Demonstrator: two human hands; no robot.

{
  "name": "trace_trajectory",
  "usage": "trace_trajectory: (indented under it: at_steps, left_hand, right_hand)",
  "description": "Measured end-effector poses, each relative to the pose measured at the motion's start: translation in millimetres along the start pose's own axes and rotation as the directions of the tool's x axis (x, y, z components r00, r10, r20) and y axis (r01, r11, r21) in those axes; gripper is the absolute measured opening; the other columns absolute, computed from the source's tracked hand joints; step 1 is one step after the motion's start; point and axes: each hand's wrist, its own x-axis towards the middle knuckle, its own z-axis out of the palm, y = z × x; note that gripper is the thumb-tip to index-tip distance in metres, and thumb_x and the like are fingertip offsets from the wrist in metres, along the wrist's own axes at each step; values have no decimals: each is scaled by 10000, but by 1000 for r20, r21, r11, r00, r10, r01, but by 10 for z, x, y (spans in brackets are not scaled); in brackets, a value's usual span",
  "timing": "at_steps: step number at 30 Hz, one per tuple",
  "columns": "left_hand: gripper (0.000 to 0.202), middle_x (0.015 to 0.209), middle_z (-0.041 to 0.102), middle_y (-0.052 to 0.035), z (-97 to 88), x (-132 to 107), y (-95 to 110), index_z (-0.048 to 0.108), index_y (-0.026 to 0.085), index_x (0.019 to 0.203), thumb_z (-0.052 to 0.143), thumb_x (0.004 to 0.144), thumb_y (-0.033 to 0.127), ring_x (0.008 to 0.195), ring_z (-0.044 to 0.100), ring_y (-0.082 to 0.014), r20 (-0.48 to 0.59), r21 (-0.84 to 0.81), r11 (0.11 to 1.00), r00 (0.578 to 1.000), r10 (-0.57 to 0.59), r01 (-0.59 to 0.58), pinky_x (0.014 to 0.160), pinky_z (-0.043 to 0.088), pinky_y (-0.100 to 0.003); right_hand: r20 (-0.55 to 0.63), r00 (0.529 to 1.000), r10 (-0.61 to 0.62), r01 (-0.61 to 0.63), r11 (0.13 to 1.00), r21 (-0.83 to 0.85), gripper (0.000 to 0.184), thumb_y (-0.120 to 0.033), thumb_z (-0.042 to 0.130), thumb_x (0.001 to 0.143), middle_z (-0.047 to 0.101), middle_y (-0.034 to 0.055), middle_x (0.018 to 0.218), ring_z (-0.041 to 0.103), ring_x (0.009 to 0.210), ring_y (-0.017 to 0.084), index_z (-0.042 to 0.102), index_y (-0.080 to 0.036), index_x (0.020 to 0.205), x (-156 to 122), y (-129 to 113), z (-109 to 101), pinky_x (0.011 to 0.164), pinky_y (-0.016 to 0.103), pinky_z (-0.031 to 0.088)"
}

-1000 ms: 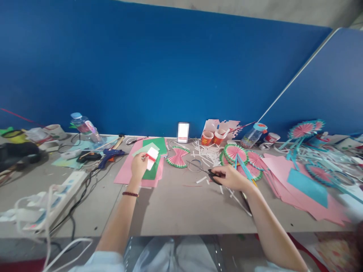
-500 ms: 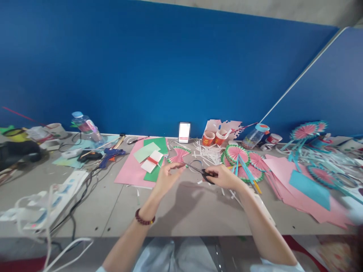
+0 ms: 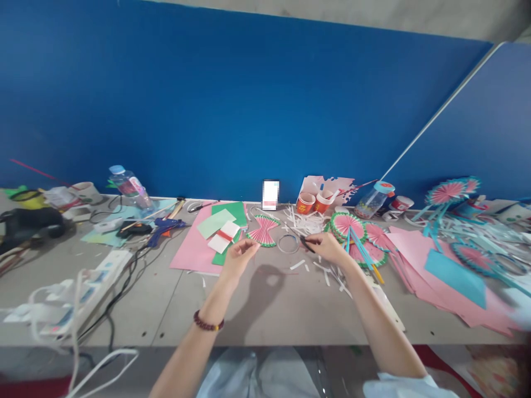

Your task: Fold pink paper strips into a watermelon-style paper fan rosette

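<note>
Scissors sit in right hand grip; left hand pinched, seemingly empty.

Nearer than the pleated pink fan, the grey tabletop lies bare apart from a few white paper scraps. Pink sheets crowd its right, a power strip and cables its left.

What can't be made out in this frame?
- Head view: scissors, mostly hidden inside the right hand; blades not visible.
- What the left hand pinches: too small to tell.
- Card at the partition: blurred out.
- Right edge of the table: smeared and cut off.
</note>
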Motion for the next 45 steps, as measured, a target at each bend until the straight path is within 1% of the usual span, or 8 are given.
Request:
trace_trajectory:
  at_steps: [5, 14, 19, 23, 25, 32, 39, 45]
  left_hand:
    - [294, 543, 556, 30, -25, 20, -6, 676, 170, 714, 743, 608, 436, 444, 393, -57, -26, -73, 994, 996, -86, 84, 438, 309, -194]
    - [269, 604, 606, 3, 1, 48, -43, 691, 167, 697, 758, 591, 405, 463, 382, -52, 2, -154, 981, 992, -122, 121, 461, 315, -199]
    - [179, 800, 642, -29, 38, 70, -66, 677, 190, 612, 764, 593, 346, 774, 560, -151, -36, -147, 989, 999, -28, 23, 642, 427, -238]
    - [168, 884, 647, -55, 97, 74, -33, 667, 189, 602, 745, 624, 336, 1021, 547, -234, -30, -161, 987, 1000, 2, -7, 802, 441, -302]
    - [155, 871, 656, -56, 132, 82, -24, 679, 190, 621, 743, 620, 332, 1033, 547, -243, -35, -162, 987, 999, 8, -14, 833, 438, -323]
    - [140, 869, 677, -50, 225, 129, -65, 714, 189, 668, 741, 626, 320, 979, 578, -224, -6, -193, 981, 1000, -6, 5, 853, 448, -322]
    - [156, 848, 679, -47, 233, 115, -36, 706, 187, 678, 727, 636, 336, 922, 588, -215, -19, -178, 984, 1000, 5, -9, 803, 462, -314]
    - [272, 1029, 673, -73, 146, 348, -169, 691, 203, 934, 525, 818, 384, 967, 587, -218, -51, 264, 952, 983, 175, -156, 822, 451, -324]
  right_hand:
    - [-179, 975, 135, -192, 912, -362, 274, -324, 509, 809, 658, 58, 663, 556, 628, 151, 672, -150, 673, 251, 289, 93, 568, 237, 333]
    - [-280, 932, 231, -318, 893, -320, 66, -212, 627, 708, 629, 55, 678, 541, 625, 152, 634, -147, 714, 471, 568, 371, 530, 222, 310]
    - [-249, 952, 179, -244, 935, -259, 44, -183, 647, 682, 609, 26, 654, 530, 610, 142, 623, -146, 689, 496, 572, 381, 564, 228, 351]
    - [-243, 968, 68, -113, 978, -176, 161, -205, 590, 743, 657, 47, 824, 566, 699, 147, 653, -163, 886, 391, 243, 415, 651, 249, 409]
    - [-199, 980, -26, 52, 991, 126, 195, -299, 577, 787, 677, 57, 860, 587, 715, 152, 661, -166, 902, 300, -14, 485, 680, 269, 437]
    - [-97, 993, -63, 115, 619, 777, 272, -396, 718, 703, 702, 48, 911, 642, 869, 175, 652, -198, 876, 170, -543, 841, 837, 316, 470]
    - [-70, 997, -14, 70, 361, 930, 269, -417, 754, 664, 655, -5, 672, 625, 670, 132, 635, -185, 730, 236, -669, 947, 741, 288, 488]
    - [-26, 995, 96, 11, 150, 989, 253, -353, 751, 661, 586, -42, 615, 550, 507, 95, 557, -203, 726, 253, -556, 874, 438, 196, 410]
